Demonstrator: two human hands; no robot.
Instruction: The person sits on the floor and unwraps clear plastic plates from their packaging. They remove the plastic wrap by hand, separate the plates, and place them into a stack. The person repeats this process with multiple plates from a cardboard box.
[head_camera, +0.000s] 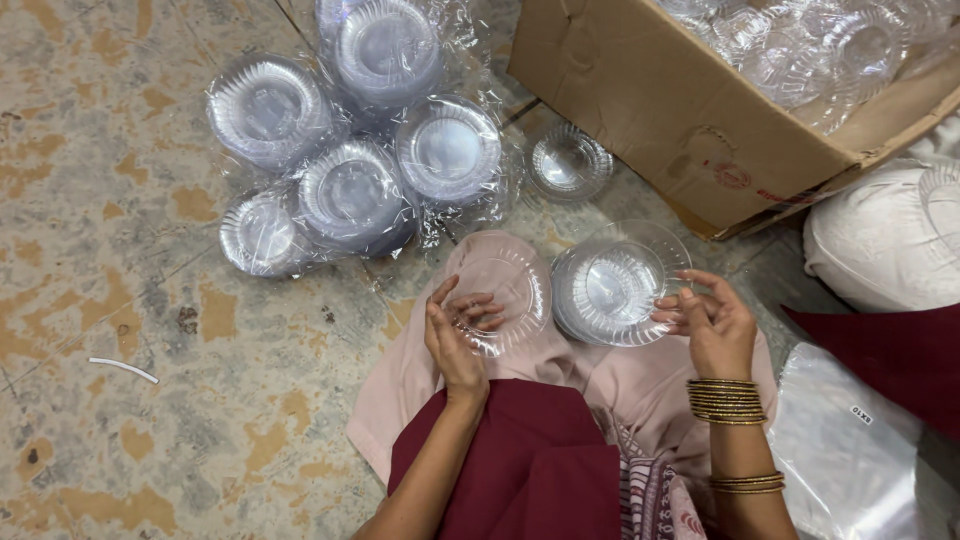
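We observe our left hand (458, 335) gripping a clear plastic bowl (500, 290). Our right hand (712, 322) pinches a stack of bowls (612, 285) just beside it.

A single clear plastic bowl (497, 290) with a ribbed, fluted rim sits in the left hand (455, 335), tilted so its open side faces up and slightly toward the viewer; the fingers curl over its near rim. Just beside it, not touching, a stack of the same clear bowls (615, 283) is held by the right hand (712, 325), fingertips pinching the stack's right edge, its mouth tipped up. Both hover over the lap, above the floor.
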